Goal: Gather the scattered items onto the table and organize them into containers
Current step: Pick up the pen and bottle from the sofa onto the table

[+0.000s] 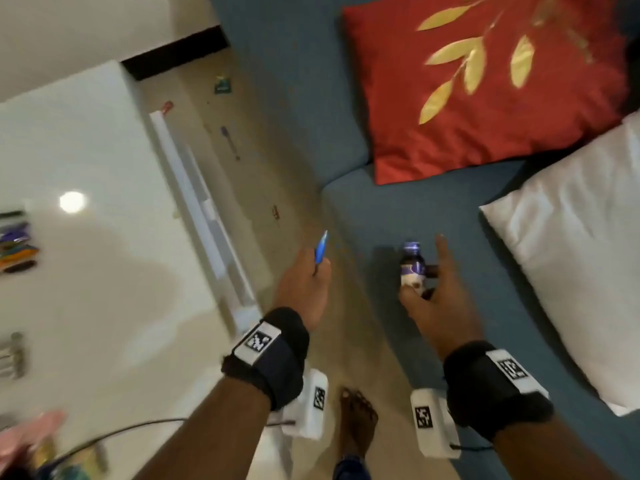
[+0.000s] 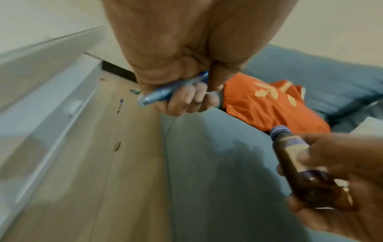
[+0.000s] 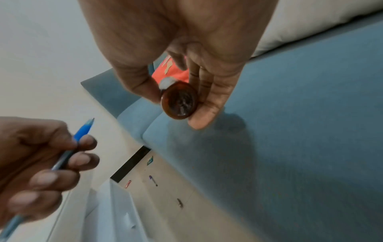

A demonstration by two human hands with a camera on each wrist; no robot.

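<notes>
My left hand [image 1: 308,282] grips a blue pen [image 1: 321,250] over the strip of floor between table and sofa; the left wrist view shows its fingers curled round the pen [image 2: 163,95]. My right hand [image 1: 433,292] holds a small brown bottle [image 1: 412,268] with a purple cap just above the blue sofa seat [image 1: 398,209]. In the right wrist view the thumb and fingers pinch the bottle [image 3: 179,101], whose round base faces the camera, while the index finger points out straight. A purple pen [image 1: 229,142], a green packet [image 1: 222,85] and a red bit [image 1: 167,107] lie on the floor.
The white table [image 1: 86,168] stands at the left, with coloured pens [image 1: 15,242] at its left edge and more items at the lower left. A red leaf-print cushion [image 1: 485,81] and a white pillow [image 1: 571,254] lie on the sofa. My bare foot [image 1: 356,420] stands on the floor.
</notes>
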